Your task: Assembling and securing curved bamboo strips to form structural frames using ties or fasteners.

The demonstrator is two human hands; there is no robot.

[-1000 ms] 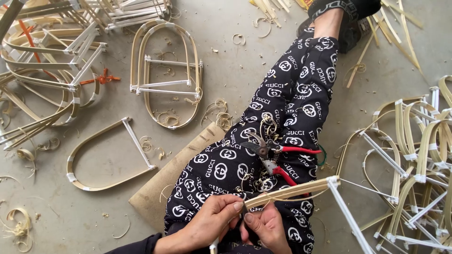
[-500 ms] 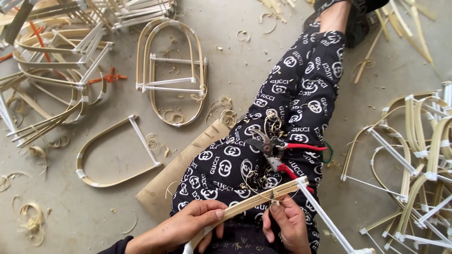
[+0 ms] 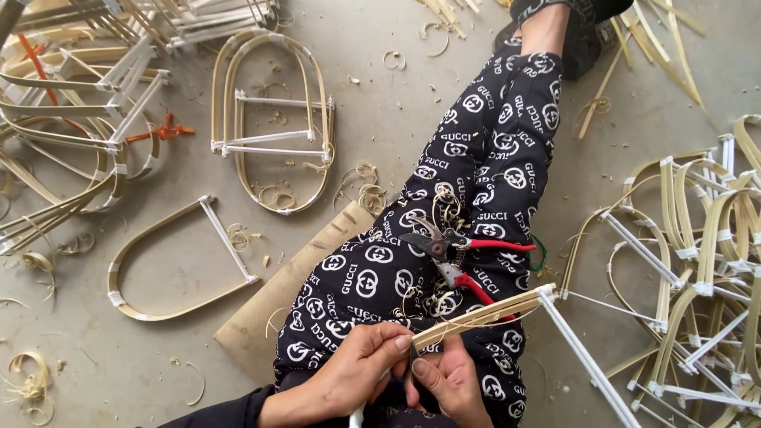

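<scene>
My left hand (image 3: 357, 371) and my right hand (image 3: 450, 382) meet at the bottom centre, both gripping the near end of a bundle of thin bamboo strips (image 3: 485, 313). The bundle runs up and right to a white-wrapped joint, from which a white rod (image 3: 583, 357) slants down to the right. Red-handled pruning shears (image 3: 456, 257) lie on my lap just above the hands. My legs in black patterned trousers (image 3: 476, 158) stretch away across the concrete floor.
Finished bamboo hoop frames with white crossbars lie at upper left (image 3: 273, 119) and left (image 3: 178, 261). A stack of similar frames (image 3: 705, 261) fills the right side. A wooden board (image 3: 273, 309) sits under my thigh. Curled shavings litter the floor.
The hands have drawn closer together on the strip bundle's near end, and the bundle with its white rod has shifted slightly right. The shears stay on my lap.
</scene>
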